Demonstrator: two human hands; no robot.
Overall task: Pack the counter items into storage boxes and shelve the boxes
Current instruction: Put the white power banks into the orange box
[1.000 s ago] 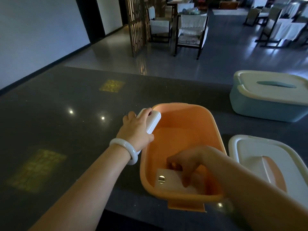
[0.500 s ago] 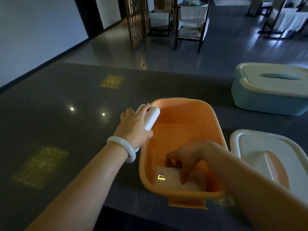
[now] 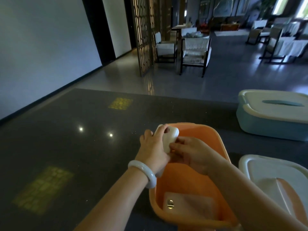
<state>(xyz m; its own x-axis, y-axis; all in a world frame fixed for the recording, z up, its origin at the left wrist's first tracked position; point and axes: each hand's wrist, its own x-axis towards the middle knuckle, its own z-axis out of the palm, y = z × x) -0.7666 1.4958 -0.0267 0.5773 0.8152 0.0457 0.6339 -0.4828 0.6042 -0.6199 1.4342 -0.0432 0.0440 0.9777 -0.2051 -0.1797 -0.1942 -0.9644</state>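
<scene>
An open orange storage box (image 3: 215, 147) stands on the dark counter (image 3: 75, 147) in front of me. A flat white case with a round metal clasp (image 3: 188, 204) lies in its near end. My left hand (image 3: 153, 150) grips a white rounded box (image 3: 170, 139) over the orange box's left rim. My right hand (image 3: 190, 152) has come up beside it, and its fingers pinch the white rounded box's lower right edge.
The orange box's white lid (image 3: 275, 177) lies on the counter at the right. A blue storage box (image 3: 273, 120) with its white lid on stands at the back right. Chairs (image 3: 195, 54) and a lattice screen (image 3: 146, 35) stand on the floor beyond the counter.
My right hand let go of the flat white case in the orange box and rose to the white rounded box held by my left hand. The view tilted up.
</scene>
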